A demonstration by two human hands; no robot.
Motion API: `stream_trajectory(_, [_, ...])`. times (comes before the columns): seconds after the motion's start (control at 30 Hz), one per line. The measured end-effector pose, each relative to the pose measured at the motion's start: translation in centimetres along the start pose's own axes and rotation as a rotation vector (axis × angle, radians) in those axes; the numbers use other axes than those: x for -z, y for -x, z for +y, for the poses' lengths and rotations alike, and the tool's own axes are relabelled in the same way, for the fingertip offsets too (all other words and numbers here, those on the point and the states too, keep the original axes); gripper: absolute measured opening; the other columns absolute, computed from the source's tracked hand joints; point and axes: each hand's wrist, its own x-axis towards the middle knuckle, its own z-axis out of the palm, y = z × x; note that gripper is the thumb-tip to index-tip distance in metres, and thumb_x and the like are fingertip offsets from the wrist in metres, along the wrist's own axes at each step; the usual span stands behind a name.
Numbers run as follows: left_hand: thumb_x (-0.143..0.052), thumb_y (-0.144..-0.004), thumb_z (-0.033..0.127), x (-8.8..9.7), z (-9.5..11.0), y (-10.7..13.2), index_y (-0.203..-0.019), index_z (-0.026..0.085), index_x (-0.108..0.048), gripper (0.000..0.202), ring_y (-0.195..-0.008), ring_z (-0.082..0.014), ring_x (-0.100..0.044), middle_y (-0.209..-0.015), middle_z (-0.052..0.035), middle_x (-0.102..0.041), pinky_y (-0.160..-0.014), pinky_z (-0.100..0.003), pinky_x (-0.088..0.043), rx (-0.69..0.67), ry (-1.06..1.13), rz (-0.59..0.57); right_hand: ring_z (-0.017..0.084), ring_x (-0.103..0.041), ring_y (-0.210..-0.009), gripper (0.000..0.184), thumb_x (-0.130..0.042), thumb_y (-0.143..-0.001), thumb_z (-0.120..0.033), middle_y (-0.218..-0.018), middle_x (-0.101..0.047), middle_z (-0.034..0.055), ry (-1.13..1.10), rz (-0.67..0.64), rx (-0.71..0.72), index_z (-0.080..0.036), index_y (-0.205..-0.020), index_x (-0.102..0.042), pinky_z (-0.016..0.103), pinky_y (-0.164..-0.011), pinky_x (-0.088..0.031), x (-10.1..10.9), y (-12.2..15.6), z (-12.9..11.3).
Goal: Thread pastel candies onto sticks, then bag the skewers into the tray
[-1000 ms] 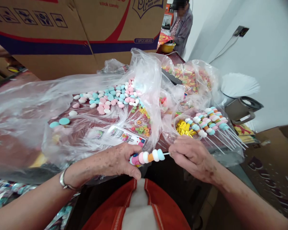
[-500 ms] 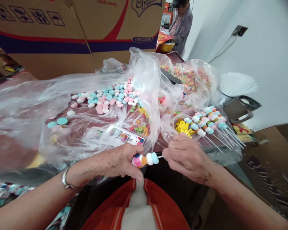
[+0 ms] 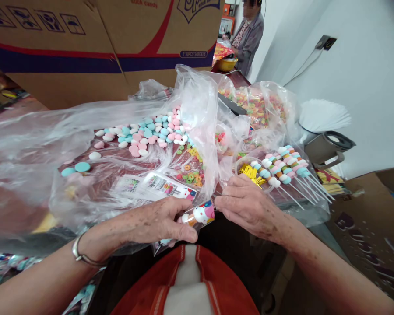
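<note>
My left hand (image 3: 151, 223) is wrapped around a clear printed candy bag (image 3: 204, 213) with white, pink and blue dots, held above my lap. Inside it a marshmallow skewer (image 3: 186, 218) shows in part. The fingers of my right hand (image 3: 251, 209) are pinched together at the bag's right end, where the skewer's stick lies; they hide the stick itself. Just beyond my left hand, flat printed bags (image 3: 169, 184) lie on the table. Finished-looking marshmallow skewers (image 3: 287, 162) lie in a row right of my right hand, their white sticks pointing toward me.
Loose pastel marshmallows (image 3: 147, 133) and ring gummies (image 3: 192, 177) lie on plastic sheeting (image 3: 26, 144). Gold twist ties (image 3: 252, 174) sit in a round tub. A grey jug (image 3: 326, 148) and white sticks (image 3: 325, 114) stand right. A large carton (image 3: 75, 52) rises behind; a person (image 3: 249, 39) works beyond.
The printed bag now covers the white and blue marshmallows that stuck out of it, up to my right fingers. My right hand has shifted slightly left, closer to the bag.
</note>
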Motion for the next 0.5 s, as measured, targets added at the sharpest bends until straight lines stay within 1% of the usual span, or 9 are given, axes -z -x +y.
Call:
stream_trajectory(0.07, [-0.067,-0.083,0.051,-0.4,-0.3,0.1,-0.088,0.018,-0.058,0.034,-0.054,-0.0107,-0.047,-0.065,0.0056,-0.052,-0.048,-0.021,-0.034,0.033,0.118,-0.054,0.017,-0.041,-0.073,0.024,-0.048,-0.097,-0.016,-0.070,-0.055,0.0012,-0.017,-0.038,0.014,-0.017,-0.078,-0.063,0.032,-0.071,-0.031,-0.3,-0.3,-0.2])
stream_trajectory(0.13, [-0.067,-0.084,0.047,-1.1,-0.4,-0.2,-0.086,0.018,-0.057,0.030,-0.053,-0.0105,-0.046,-0.063,0.0060,-0.052,-0.049,-0.022,-0.035,0.021,0.166,-0.038,0.017,-0.042,-0.071,0.029,-0.046,-0.098,-0.016,-0.069,-0.055,0.0012,-0.036,-0.051,0.045,-0.017,-0.071,-0.059,0.032,-0.069,-0.031,-0.9,-0.7,-0.5])
stream_trajectory(0.2, [-0.068,-0.083,0.044,-1.7,-0.3,-0.7,-0.086,0.019,-0.056,0.028,-0.052,-0.0097,-0.045,-0.063,0.0064,-0.052,-0.048,-0.021,-0.036,-0.009,0.195,0.002,0.017,-0.043,-0.071,0.031,-0.046,-0.098,-0.016,-0.068,-0.056,0.0014,-0.026,-0.040,0.071,-0.017,-0.069,-0.058,0.032,-0.068,-0.032,-1.3,-1.0,-0.7])
stream_trajectory(0.27, [-0.068,-0.083,0.043,-2.0,0.0,-0.9,-0.087,0.019,-0.055,0.027,-0.048,-0.0084,-0.042,-0.061,0.0072,-0.052,-0.045,-0.020,-0.034,-0.024,0.238,0.036,0.017,-0.048,-0.074,0.024,-0.049,-0.097,-0.017,-0.073,-0.060,0.0024,-0.016,-0.006,0.057,-0.017,-0.078,-0.062,0.032,-0.070,-0.036,-1.3,-1.0,-0.7])
stream_trajectory(0.3, [-0.066,-0.085,0.045,-2.0,0.2,-0.9,-0.088,0.019,-0.054,0.028,-0.046,-0.0078,-0.040,-0.060,0.0076,-0.051,-0.043,-0.019,-0.032,-0.019,0.265,0.048,0.018,-0.052,-0.080,0.017,-0.050,-0.097,-0.019,-0.080,-0.063,0.0041,-0.018,0.033,0.018,-0.016,-0.088,-0.064,0.033,-0.074,-0.039,-1.1,-0.9,-0.6])
stream_trajectory(0.33, [-0.061,-0.088,0.049,-2.0,0.4,-0.9,-0.087,0.020,-0.053,0.030,-0.043,-0.0072,-0.038,-0.058,0.0077,-0.051,-0.042,-0.019,-0.031,-0.011,0.290,0.062,0.020,-0.055,-0.088,0.015,-0.051,-0.098,-0.021,-0.091,-0.066,0.0068,-0.021,0.090,-0.044,-0.016,-0.101,-0.064,0.034,-0.079,-0.042,-0.8,-0.8,-0.4])
stream_trajectory(0.4, [-0.050,-0.093,0.057,-1.9,0.7,-1.0,-0.082,0.019,-0.052,0.039,-0.041,-0.0061,-0.037,-0.060,0.0057,-0.054,-0.042,-0.019,-0.032,0.000,0.328,0.112,0.023,-0.058,-0.102,0.028,-0.049,-0.099,-0.026,-0.110,-0.066,0.0133,-0.012,0.202,-0.190,-0.012,-0.123,-0.056,0.037,-0.088,-0.045,-0.5,-0.4,-0.1])
stream_trajectory(0.43, [-0.046,-0.094,0.060,-1.9,0.8,-1.0,-0.079,0.019,-0.052,0.044,-0.041,-0.0058,-0.038,-0.062,0.0043,-0.055,-0.042,-0.019,-0.033,0.009,0.342,0.141,0.024,-0.059,-0.105,0.031,-0.046,-0.100,-0.026,-0.114,-0.066,0.0152,0.002,0.234,-0.246,-0.011,-0.126,-0.054,0.038,-0.090,-0.046,-0.4,-0.3,0.1])
stream_trajectory(0.5, [-0.043,-0.093,0.064,-2.0,0.9,-1.2,-0.076,0.018,-0.053,0.050,-0.039,-0.0061,-0.039,-0.060,0.0023,-0.057,-0.040,-0.019,-0.032,0.044,0.331,0.198,0.023,-0.062,-0.099,0.027,-0.042,-0.102,-0.025,-0.105,-0.069,0.0139,0.018,0.234,-0.277,-0.012,-0.119,-0.058,0.037,-0.087,-0.048,-0.6,-0.1,0.2])
